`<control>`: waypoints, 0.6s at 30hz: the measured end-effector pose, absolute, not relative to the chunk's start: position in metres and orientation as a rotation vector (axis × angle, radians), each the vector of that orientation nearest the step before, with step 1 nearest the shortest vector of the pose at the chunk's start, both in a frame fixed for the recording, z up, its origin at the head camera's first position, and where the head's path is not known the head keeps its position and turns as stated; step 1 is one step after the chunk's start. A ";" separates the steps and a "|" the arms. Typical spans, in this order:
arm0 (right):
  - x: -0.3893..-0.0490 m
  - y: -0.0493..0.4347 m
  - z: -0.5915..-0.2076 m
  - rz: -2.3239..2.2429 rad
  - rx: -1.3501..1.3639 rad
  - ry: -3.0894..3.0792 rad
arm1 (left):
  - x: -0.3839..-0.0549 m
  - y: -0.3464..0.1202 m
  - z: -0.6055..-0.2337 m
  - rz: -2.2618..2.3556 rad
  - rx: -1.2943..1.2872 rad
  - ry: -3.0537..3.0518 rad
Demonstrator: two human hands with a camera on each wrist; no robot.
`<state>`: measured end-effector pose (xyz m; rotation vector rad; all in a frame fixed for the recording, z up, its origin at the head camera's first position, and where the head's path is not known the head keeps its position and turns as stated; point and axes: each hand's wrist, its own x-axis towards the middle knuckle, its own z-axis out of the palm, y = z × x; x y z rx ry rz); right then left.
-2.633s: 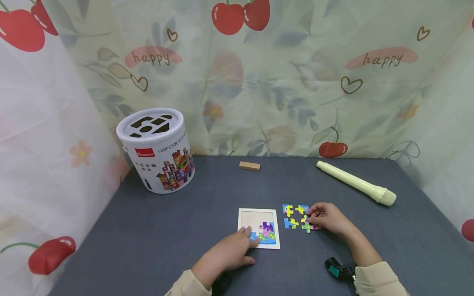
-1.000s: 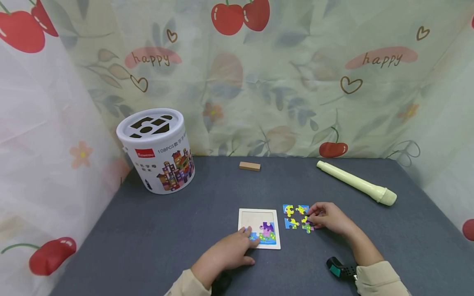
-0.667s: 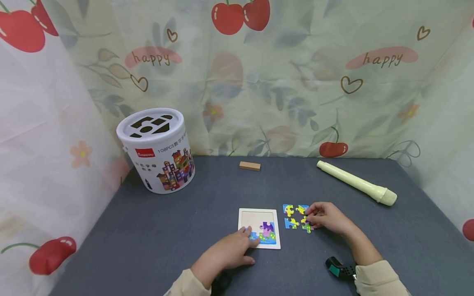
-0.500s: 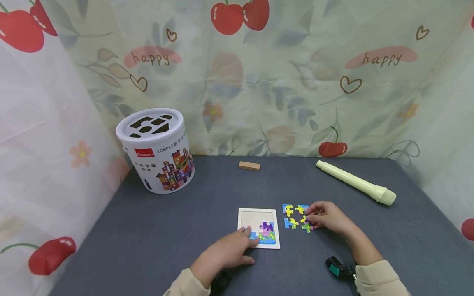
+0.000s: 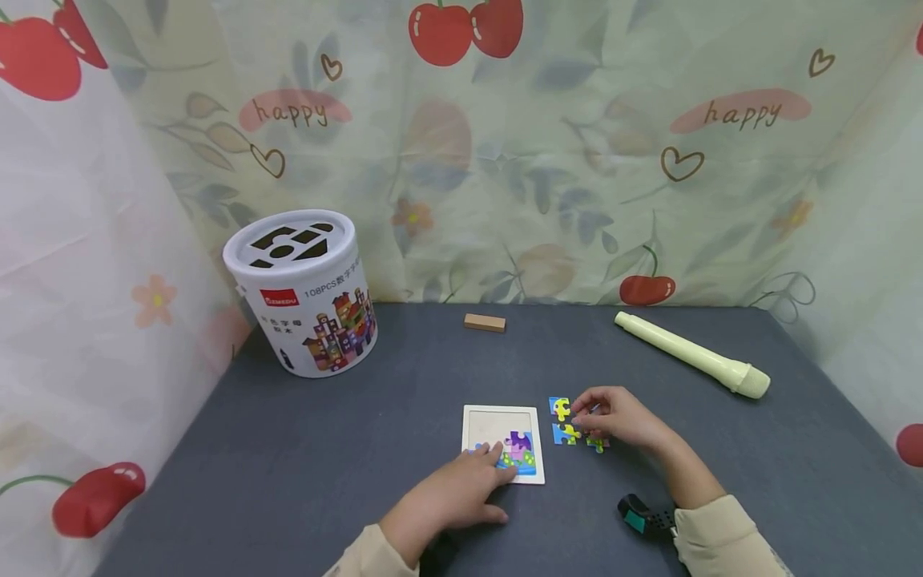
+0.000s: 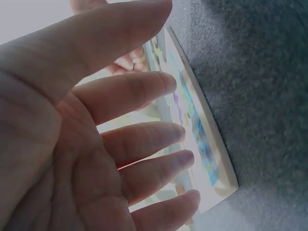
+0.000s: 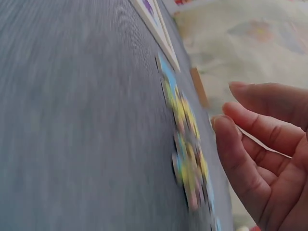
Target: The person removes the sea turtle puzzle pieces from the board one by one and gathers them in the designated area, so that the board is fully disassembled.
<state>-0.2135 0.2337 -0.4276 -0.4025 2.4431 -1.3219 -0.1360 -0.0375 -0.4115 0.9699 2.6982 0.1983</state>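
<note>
A pale wooden puzzle tray lies on the table, with purple, green and blue jigsaw pieces fitted along its lower right. My left hand reaches over the tray's lower left, its fingers extended in the left wrist view. Right of the tray lie several loose jigsaw pieces, such as the blue-and-yellow one. Over these pieces hovers my right hand, partly hiding the right-hand ones. In the right wrist view its thumb and fingers are bent and apart, with nothing seen between them; the pieces there are blurred.
A white lidded bucket with shape cutouts stands at the back left. A small wooden block lies at the back middle, a pale yellow toy microphone at the back right. A black strap sits by the right sleeve.
My right hand has moved left from the right edge of the loose pieces to above them. The left hand has shifted slightly right on the tray. The pieces in the tray look unchanged.
</note>
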 end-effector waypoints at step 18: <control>-0.231 0.160 -0.430 -1.066 -0.675 2.487 | -0.146 -0.031 -0.421 0.233 0.938 2.690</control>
